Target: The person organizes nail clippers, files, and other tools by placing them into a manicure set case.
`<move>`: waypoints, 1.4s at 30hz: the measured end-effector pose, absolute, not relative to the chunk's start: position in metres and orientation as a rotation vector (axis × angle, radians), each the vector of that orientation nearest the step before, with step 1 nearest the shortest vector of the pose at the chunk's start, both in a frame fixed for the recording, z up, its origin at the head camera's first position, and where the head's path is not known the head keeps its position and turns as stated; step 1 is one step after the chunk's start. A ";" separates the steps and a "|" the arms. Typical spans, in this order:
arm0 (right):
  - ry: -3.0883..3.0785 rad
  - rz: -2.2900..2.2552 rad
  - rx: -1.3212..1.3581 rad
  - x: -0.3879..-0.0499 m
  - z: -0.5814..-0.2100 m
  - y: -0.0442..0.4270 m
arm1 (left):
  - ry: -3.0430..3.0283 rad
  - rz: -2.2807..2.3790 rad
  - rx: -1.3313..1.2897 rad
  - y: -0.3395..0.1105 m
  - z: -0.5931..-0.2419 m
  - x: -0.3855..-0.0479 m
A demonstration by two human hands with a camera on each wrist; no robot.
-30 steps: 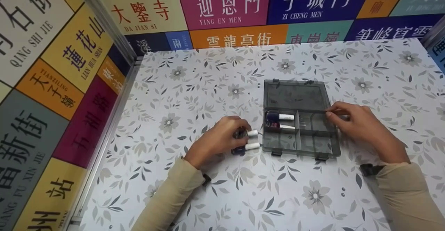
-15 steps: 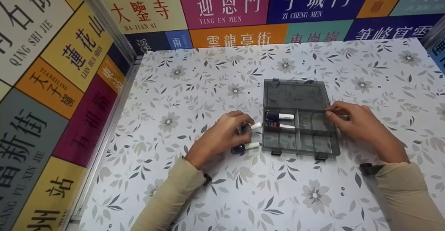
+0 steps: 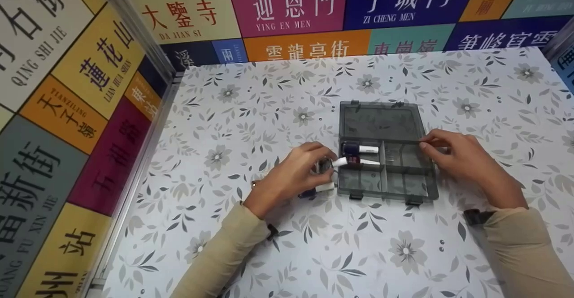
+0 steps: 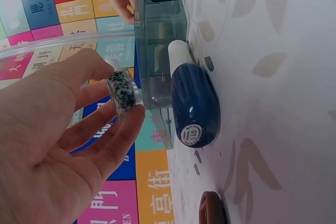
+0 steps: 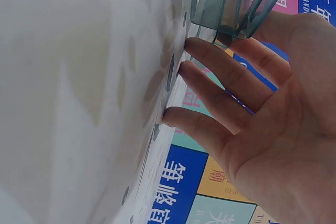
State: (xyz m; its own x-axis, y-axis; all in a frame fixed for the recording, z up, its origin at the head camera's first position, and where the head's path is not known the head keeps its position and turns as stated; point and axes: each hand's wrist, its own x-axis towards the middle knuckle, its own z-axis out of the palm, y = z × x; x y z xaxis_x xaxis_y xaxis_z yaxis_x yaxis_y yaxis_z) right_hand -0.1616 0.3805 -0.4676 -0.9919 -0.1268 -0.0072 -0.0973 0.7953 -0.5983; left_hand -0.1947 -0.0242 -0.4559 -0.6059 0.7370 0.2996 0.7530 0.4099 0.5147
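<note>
In the left wrist view, my left hand (image 4: 73, 124) holds a small clear nail polish bottle (image 4: 123, 92) with black specks between thumb and fingers. Its white cap (image 3: 340, 161) points at the left edge of an open, smoky plastic divided box (image 3: 408, 183). A dark blue nail polish bottle (image 4: 195, 106) lies on the table under this hand. Inside the box's upper left compartment lie a dark blue bottle (image 3: 351, 149) and a dark red one (image 3: 354, 160). My right hand (image 3: 462, 161) pinches the box's right edge near the hinge, its other fingers resting on the table.
The box lid (image 3: 381, 121) lies folded back, away from me. A small brown object (image 4: 211, 208), partly cut off, sits on the table near my left wrist. Panels with printed characters (image 3: 287, 11) stand behind the flower-patterned table (image 3: 269, 253).
My left hand has lifted the speckled bottle and moved it right, to the box's left edge. It now partly covers the blue bottle on the table. The right hand keeps its place.
</note>
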 end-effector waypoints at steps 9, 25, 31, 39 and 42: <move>2.913 -0.984 -0.181 -0.162 -0.468 0.381 | -2.573 -0.990 -1.450 -0.011 -0.456 -0.197; 2.923 -0.996 -0.167 -0.162 -0.468 0.380 | -2.552 -0.864 -1.547 0.014 -0.455 -0.195; 2.921 -0.992 -0.164 -0.162 -0.469 0.380 | -2.564 -0.812 -1.552 0.021 -0.452 -0.194; 2.929 -0.995 -0.171 -0.162 -0.469 0.381 | -2.619 -0.744 -1.535 0.026 -0.454 -0.191; 2.924 -0.998 -0.170 -0.162 -0.469 0.381 | -2.616 -0.724 -1.540 0.027 -0.456 -0.191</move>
